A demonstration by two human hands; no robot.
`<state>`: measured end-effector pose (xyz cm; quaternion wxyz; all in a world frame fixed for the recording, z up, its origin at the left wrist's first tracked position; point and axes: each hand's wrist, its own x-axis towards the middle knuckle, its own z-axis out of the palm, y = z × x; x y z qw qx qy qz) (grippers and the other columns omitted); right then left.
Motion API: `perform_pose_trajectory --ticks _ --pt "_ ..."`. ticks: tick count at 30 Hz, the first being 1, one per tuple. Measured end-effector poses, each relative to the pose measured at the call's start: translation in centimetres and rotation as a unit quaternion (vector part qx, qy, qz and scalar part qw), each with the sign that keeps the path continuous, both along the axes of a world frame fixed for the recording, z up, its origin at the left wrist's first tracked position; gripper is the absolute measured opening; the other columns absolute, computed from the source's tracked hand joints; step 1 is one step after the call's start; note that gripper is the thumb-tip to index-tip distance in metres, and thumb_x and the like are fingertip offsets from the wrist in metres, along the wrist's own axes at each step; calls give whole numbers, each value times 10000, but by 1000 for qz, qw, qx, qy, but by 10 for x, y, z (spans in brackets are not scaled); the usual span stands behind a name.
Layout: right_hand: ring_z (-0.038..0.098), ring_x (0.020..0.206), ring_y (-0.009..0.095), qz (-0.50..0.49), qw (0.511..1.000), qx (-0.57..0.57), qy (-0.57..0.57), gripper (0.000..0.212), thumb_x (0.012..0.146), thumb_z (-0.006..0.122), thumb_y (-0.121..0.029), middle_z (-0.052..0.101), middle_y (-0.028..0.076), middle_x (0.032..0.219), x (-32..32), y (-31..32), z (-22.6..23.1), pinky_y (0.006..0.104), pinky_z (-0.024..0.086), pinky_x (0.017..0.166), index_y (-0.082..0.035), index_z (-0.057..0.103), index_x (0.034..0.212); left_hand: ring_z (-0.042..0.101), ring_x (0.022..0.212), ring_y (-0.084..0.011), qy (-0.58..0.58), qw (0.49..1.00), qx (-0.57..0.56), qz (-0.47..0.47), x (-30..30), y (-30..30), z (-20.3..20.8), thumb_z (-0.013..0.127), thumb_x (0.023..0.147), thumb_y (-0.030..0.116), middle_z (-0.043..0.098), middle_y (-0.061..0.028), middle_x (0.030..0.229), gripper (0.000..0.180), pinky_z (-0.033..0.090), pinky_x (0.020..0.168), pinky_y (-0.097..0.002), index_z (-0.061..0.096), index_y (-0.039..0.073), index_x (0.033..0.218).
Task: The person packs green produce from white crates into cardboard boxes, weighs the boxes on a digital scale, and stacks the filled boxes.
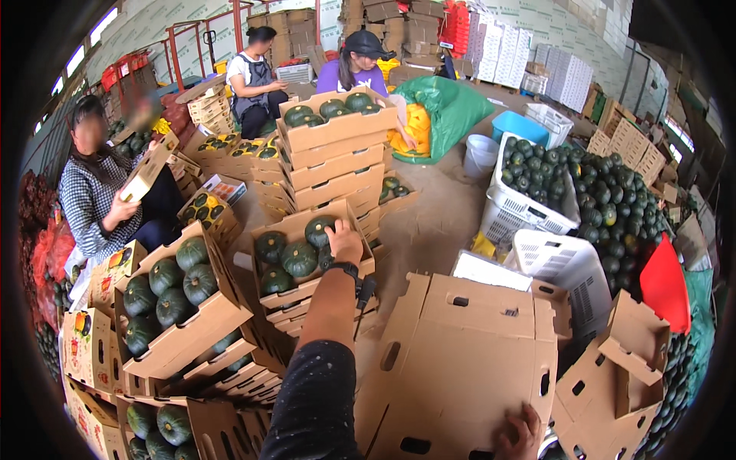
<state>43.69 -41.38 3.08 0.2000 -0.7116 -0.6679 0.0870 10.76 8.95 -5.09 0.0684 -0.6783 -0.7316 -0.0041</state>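
While the left hand (345,239) is extended over the right part of an open carton (295,295), its fingers are bent down among the dark green squashes (299,259) held there; whether one is grasped or only touched cannot be told, as the fingertips are hidden. The right hand (521,435), partly cut off by the lower edge, is laid with loosely bent fingers on a broad cardboard panel (452,345), and nothing is seen to be clasped by it. For sound handling, each squash is probably best cupped around its widest part, with pressure spread over all the fingers and the stem spared. It should be lowered rather than dropped, since rinds may be scuffed by their neighbours, and little weight should be put on the carton, as it is borne by a pile. The squashes under the left hand are squat, round and faintly ribbed, marked with paler streaks. More are held in a tilted carton (199,326) to that hand's left. Matte brown board is pierced by oval slots beside the right hand, and stiff, perforated plastic is shown by a white crate (525,208) beyond it.
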Motion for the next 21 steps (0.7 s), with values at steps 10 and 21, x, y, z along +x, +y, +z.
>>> perform_pose_trajectory --ticks 10,21 --pt "421 1208 272 -282 909 -37 304 582 863 572 -122 455 201 1279 60 -12 -39 363 363 980 6 291 1357 408 552 -151 -654 714 136 -209 -26 -168 60 419 941 130 407 -33 644 167 395 552 -322 430 56 792" --pt "566 993 199 -193 954 56 223 412 899 540 -122 598 174 1061 48 25 -26 300 446 851 53 422 1253 601 875 -264 -553 830 -67 1 -20 -374 21 558 862 376 605 -182 981 476 448 806 -368 516 -18 1126"
